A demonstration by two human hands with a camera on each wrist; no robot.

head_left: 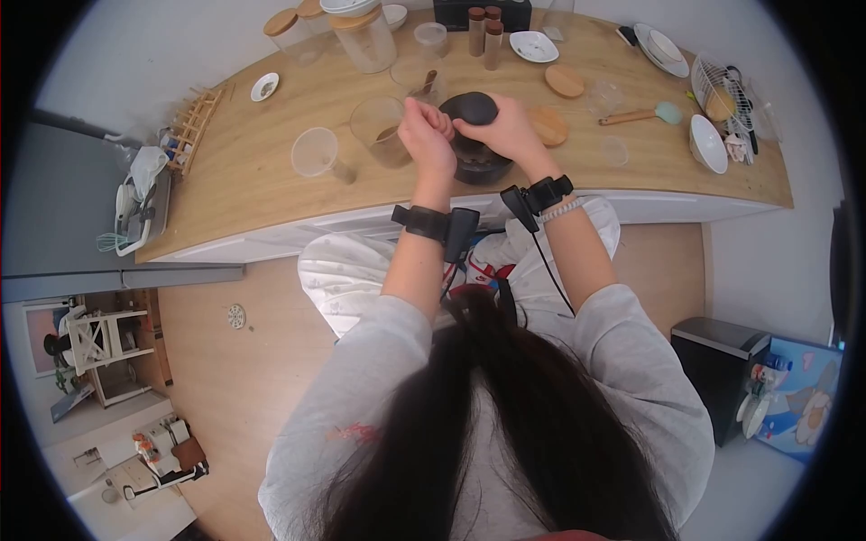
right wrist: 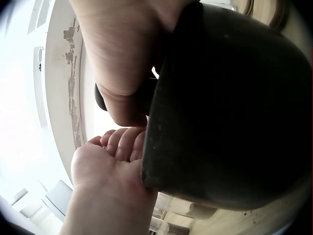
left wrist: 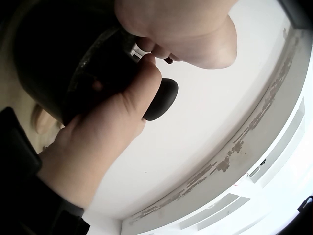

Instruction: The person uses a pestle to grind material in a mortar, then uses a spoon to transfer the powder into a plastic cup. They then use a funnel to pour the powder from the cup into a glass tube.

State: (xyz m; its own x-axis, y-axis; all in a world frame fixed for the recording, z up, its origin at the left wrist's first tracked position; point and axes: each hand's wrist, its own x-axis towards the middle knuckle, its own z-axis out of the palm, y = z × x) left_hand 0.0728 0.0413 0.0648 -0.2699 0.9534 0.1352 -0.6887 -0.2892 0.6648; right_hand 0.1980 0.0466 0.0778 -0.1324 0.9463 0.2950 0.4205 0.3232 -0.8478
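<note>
A black bowl (head_left: pixel 480 167) stands at the counter's front edge; it looms large and dark in the right wrist view (right wrist: pixel 234 107). My right hand (head_left: pixel 505 131) is curled round a black rounded-end pestle (head_left: pixel 475 109) above the bowl, thumb towards my left hand. The pestle's end (left wrist: pixel 164 100) sticks out past that hand in the left wrist view. My left hand (head_left: pixel 429 137) is beside the bowl's left side, fingers curled, close to my right thumb; nothing is plainly seen in it. The bowl's contents are hard to make out.
Clear containers (head_left: pixel 379 132) and a clear cup (head_left: pixel 315 152) are left of the bowl. Wooden lids (head_left: pixel 548 125), a spatula (head_left: pixel 667 113) and a white bowl (head_left: pixel 708 144) lie to the right. Brown-capped jars (head_left: pixel 492 45) stand behind.
</note>
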